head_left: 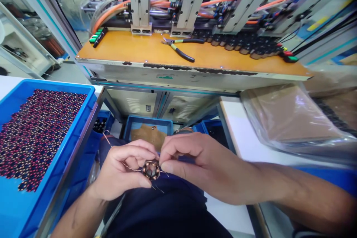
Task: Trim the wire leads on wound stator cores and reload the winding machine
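Note:
My left hand [125, 169] is closed around a small motor stator [151, 170], a round ring with copper windings inside. Its open face is turned up toward me, above my lap. A copper wire [107, 138] runs from the stator past the left fingers and sticks up beyond the hand. My right hand [192, 163] is closed in a pinch at the stator's right edge, where thin wire ends [165, 171] poke out by the thumb. Exactly what sits between those fingertips is partly hidden. More loose wire ends [158, 189] hang below the ring.
A blue tray [90, 93] of many small wound parts stands on the left. Ahead, an orange machine bench [122, 50] carries cutting pliers [181, 46], markers [99, 37] and dark cylindrical parts [245, 44]. A plastic-wrapped cardboard pack [287, 115] lies right. Below stands a blue bin [149, 119].

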`<state>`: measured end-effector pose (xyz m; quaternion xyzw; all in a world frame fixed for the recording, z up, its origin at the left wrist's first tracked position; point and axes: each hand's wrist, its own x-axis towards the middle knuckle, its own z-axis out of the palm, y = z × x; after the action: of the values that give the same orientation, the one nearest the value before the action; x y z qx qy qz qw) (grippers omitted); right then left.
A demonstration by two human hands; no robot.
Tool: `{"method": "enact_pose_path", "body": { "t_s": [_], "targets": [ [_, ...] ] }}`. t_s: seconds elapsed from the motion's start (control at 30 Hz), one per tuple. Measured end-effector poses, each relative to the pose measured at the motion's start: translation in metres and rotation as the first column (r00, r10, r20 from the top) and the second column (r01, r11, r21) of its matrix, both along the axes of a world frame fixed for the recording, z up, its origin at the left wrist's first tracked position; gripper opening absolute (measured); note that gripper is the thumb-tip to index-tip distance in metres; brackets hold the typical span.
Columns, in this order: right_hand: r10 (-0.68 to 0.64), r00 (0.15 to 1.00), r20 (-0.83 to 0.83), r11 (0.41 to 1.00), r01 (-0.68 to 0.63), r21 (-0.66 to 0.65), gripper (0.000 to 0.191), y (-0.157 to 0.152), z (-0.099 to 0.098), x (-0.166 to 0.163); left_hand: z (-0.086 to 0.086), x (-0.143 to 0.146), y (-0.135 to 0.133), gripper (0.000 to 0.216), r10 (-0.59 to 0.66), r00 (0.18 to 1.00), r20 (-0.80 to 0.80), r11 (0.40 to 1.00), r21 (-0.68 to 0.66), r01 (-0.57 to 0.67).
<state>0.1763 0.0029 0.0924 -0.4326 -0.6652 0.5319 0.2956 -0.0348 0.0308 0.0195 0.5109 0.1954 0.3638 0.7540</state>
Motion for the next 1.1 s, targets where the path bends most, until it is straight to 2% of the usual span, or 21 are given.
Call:
{"method": "enact_pose_path", "body": {
  "t_s": [0.2,0.37,0.47,0.53,0.57,0.6,0.67,0.73,0.77,0.87,0.97,1.1],
  "targets": [
    [-0.008,0.999,-0.038,0.999,0.007,-0.033,0.018,-0.004,-0.005,-0.001,0.004,0.003,0.001,0.04,-0.013,1.0,-0.004,0.999,0.045,0.013],
    [0.003,1.0,-0.019,1.0,-0.003,0.007,0.019,-0.007,-0.005,-0.004,0.006,0.001,0.0,0.036,-0.004,1.0,0.001,0.997,0.073,0.004],
    [0.14,0.99,0.032,0.985,-0.142,0.101,0.018,-0.008,-0.003,0.003,0.005,-0.001,0.0,0.036,-0.013,1.0,0.012,0.998,0.055,0.013],
    [0.216,0.968,0.127,0.938,-0.242,0.248,0.014,-0.008,-0.004,0.009,0.004,-0.001,-0.001,0.035,-0.025,0.999,0.032,0.999,0.022,0.024],
    [0.187,0.965,0.182,0.899,-0.243,0.364,0.012,-0.008,-0.005,0.012,0.004,-0.001,-0.001,0.034,-0.03,0.999,0.04,1.0,-0.002,0.03],
    [0.114,0.968,0.225,0.839,-0.215,0.5,0.009,-0.008,-0.008,0.015,0.005,0.0,-0.001,0.033,-0.036,0.998,0.048,0.999,-0.03,0.038],
    [-0.063,0.968,0.245,0.661,-0.143,0.737,0.009,-0.007,-0.015,0.017,0.006,0.003,-0.002,0.033,-0.066,0.996,0.063,0.993,-0.093,0.072],
    [-0.124,0.968,0.22,0.511,-0.127,0.85,0.01,-0.005,-0.021,0.015,0.006,0.005,-0.002,0.033,-0.116,0.988,0.098,0.98,-0.153,0.13],
    [-0.115,0.971,0.21,0.469,-0.133,0.873,0.01,-0.003,-0.023,0.013,0.006,0.006,-0.002,0.033,-0.142,0.982,0.12,0.97,-0.179,0.163],
    [-0.042,0.985,0.169,0.435,-0.135,0.89,0.01,0.002,-0.026,0.008,0.005,0.008,-0.003,0.034,-0.177,0.968,0.178,0.945,-0.245,0.218],
    [0.015,0.992,0.129,0.455,-0.122,0.882,0.009,0.006,-0.025,0.005,0.003,0.009,-0.004,0.034,-0.182,0.964,0.195,0.933,-0.275,0.232],
    [0.025,0.994,0.109,0.466,-0.108,0.878,0.007,0.008,-0.027,0.005,0.003,0.011,-0.004,0.035,-0.173,0.967,0.187,0.931,-0.289,0.222]
  ]
}}
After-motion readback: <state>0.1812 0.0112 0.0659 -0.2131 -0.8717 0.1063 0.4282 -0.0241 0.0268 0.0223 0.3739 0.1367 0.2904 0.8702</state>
